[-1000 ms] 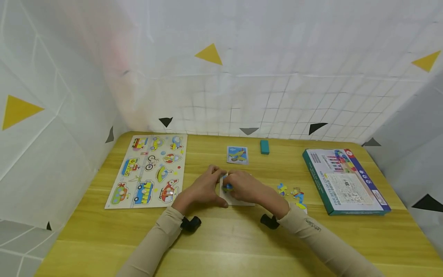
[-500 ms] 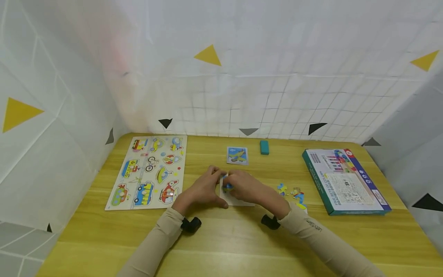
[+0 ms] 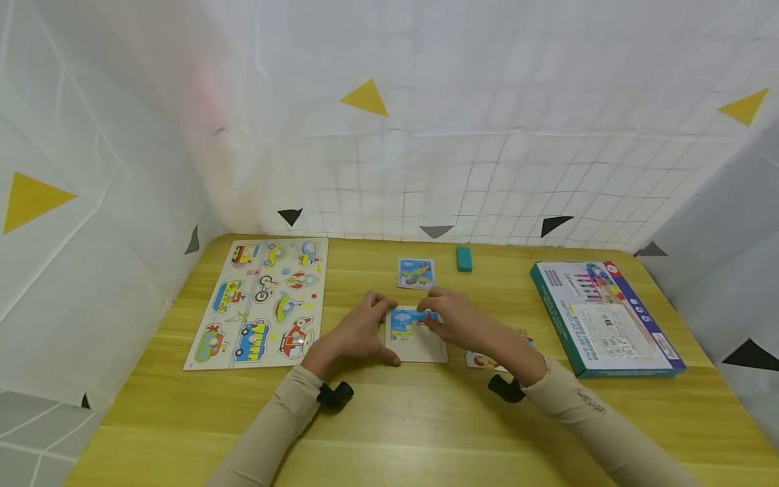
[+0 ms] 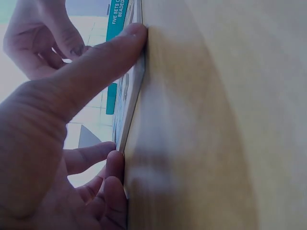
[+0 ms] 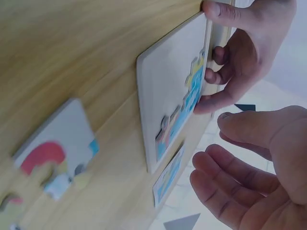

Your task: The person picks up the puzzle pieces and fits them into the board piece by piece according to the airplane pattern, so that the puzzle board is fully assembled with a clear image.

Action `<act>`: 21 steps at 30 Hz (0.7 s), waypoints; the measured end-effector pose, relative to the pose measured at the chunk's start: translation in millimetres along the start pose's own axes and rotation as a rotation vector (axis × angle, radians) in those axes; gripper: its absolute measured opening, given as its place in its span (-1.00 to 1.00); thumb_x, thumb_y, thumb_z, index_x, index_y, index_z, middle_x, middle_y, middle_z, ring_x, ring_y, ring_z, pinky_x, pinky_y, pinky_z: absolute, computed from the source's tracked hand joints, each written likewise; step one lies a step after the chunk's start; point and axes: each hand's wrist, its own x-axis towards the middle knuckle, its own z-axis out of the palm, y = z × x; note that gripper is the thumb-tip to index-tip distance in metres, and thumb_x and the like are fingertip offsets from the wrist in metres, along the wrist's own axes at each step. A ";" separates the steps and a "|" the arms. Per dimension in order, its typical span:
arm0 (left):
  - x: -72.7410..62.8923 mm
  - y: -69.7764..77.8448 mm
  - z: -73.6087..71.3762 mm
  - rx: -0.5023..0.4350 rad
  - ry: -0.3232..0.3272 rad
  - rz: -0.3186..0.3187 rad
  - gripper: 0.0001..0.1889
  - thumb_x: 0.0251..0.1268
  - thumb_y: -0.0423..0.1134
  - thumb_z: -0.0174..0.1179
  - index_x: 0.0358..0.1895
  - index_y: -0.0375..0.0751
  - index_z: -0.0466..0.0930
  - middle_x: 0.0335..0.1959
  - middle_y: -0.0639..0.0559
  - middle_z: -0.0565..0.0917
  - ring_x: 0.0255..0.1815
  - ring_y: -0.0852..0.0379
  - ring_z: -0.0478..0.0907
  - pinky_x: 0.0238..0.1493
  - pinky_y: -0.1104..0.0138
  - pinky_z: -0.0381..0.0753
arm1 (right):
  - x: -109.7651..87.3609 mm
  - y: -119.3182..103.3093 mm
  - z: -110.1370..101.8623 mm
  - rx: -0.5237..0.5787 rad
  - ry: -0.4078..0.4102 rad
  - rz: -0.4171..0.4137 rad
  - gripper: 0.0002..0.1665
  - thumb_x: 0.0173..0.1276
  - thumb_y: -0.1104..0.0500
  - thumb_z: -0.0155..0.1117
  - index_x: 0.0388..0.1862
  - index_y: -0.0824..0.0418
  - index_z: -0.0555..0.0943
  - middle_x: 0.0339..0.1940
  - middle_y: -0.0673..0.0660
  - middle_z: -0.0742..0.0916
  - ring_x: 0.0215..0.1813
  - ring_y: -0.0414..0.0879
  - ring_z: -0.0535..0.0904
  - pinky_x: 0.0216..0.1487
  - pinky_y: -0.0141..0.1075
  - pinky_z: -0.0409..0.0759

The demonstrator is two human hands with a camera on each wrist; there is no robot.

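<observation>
A pale puzzle tray [image 3: 420, 348] lies flat on the table, with several joined jigsaw pieces [image 3: 402, 319] of blue and yellow along its far and left sides. My left hand [image 3: 359, 336] holds the tray's left side, thumb at the near corner and fingers at the far one; the left wrist view shows the thumb [image 4: 112, 52] against its edge. Over the far right of the tray hovers my right hand [image 3: 459, 321], its loosely bent fingers apart from the thumb. Nothing shows between them in the right wrist view. Loose jigsaw pieces [image 5: 57, 134] lie right of the tray, partly hidden by the right forearm.
Behind the tray lies a small airplane picture card [image 3: 416, 274], with a teal block [image 3: 464, 259] to its right. A large vehicle peg puzzle [image 3: 262, 304] occupies the left. At the right is a flat game box [image 3: 608, 321]. White curtains surround the table.
My right hand has moved right and slightly away from the tray's left part, uncovering the joined pieces there. Its forearm now covers more loose pieces. The left hand stays in place.
</observation>
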 end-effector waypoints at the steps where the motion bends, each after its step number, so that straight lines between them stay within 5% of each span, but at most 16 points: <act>1: 0.1 -0.2 0.1 -0.002 0.001 -0.001 0.12 -0.28 0.15 0.66 0.46 -0.13 0.31 0.32 -0.04 0.25 0.11 0.09 0.44 0.19 0.20 0.46 | -1.7 1.4 -0.7 -0.006 0.003 0.002 -0.78 0.32 0.35 0.39 -0.07 0.35 0.71 -0.13 0.21 0.68 -0.11 0.11 0.63 -0.14 -0.19 0.62; 21: -0.6 0.1 0.9 -0.009 -0.005 -0.021 0.12 -0.27 0.13 0.66 0.47 -0.10 0.29 0.37 -0.03 0.22 0.14 0.08 0.43 0.23 0.16 0.43 | -40.4 26.0 -20.9 -0.063 0.057 0.074 -0.73 0.28 0.33 0.43 -0.03 0.32 0.71 -0.08 0.16 0.69 -0.04 0.09 0.64 -0.06 -0.05 0.63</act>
